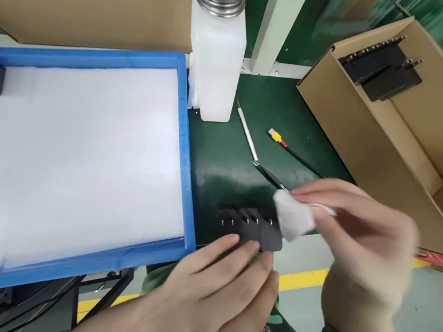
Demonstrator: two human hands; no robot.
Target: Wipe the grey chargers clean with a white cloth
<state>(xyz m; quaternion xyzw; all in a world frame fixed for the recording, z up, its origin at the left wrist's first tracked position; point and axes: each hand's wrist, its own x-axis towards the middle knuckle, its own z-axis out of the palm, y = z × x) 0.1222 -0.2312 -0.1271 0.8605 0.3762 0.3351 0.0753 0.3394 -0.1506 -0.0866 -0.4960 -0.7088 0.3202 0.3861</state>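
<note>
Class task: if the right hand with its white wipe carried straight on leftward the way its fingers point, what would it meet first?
Probably the black part held by the left hand; the wipe in the right hand already overlaps its edge, though depth is unclear.

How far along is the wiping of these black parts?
Done: nothing clearly; the blue tray shows only white foam, plus one dark item at its far left edge. In hand: the left hand holds a black part while the right hand presses a white wipe to it. Left: black parts in the cardboard box.
</note>
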